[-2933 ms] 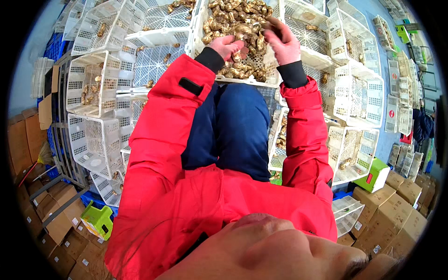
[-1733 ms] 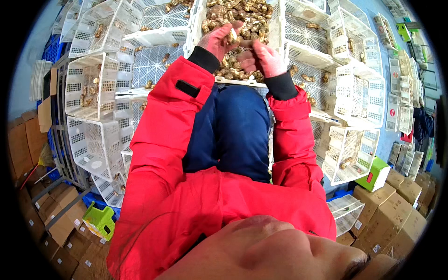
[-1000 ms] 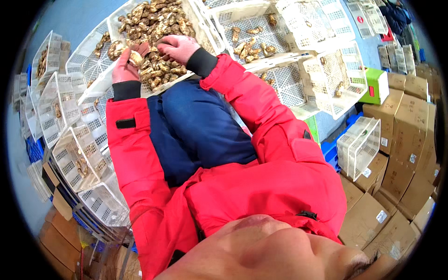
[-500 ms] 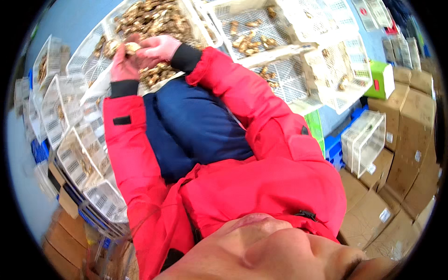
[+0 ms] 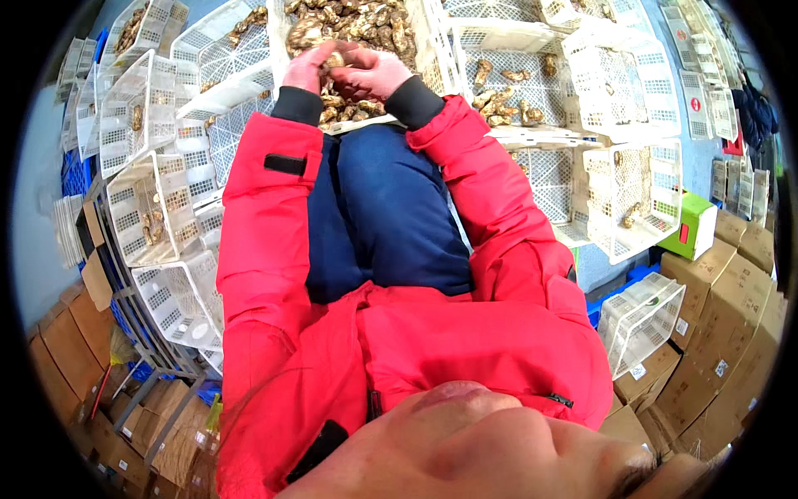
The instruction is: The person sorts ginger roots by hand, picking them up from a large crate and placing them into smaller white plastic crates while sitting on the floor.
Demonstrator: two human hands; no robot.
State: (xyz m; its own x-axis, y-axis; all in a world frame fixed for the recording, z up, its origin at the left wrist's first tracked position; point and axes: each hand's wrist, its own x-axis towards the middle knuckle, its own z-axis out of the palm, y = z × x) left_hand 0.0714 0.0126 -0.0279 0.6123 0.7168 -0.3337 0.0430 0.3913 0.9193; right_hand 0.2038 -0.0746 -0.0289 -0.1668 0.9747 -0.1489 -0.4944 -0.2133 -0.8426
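Observation:
My two hands meet over the near edge of a white plastic crate (image 5: 428,54) heaped with brown-and-white mushrooms (image 5: 399,32). Between them shows the pale end of one mushroom (image 5: 335,61). The fingers of my left hand (image 5: 307,68) are closed around it. From the other side my right hand (image 5: 376,76) curls its fingers in against the same mushroom; part of the grip is hidden. Below my wrists, more mushrooms lie at the crate's near side.
White mesh crates holding a few mushrooms stand on the left (image 5: 145,195) and right (image 5: 615,83). Cardboard boxes (image 5: 706,308) are stacked at the right, with a green box (image 5: 694,224) above them. A metal frame (image 5: 137,333) stands at lower left.
The view has swung, so the crates and my hands appear further right. My hands stay together on a mushroom, now over the crate's near edge.

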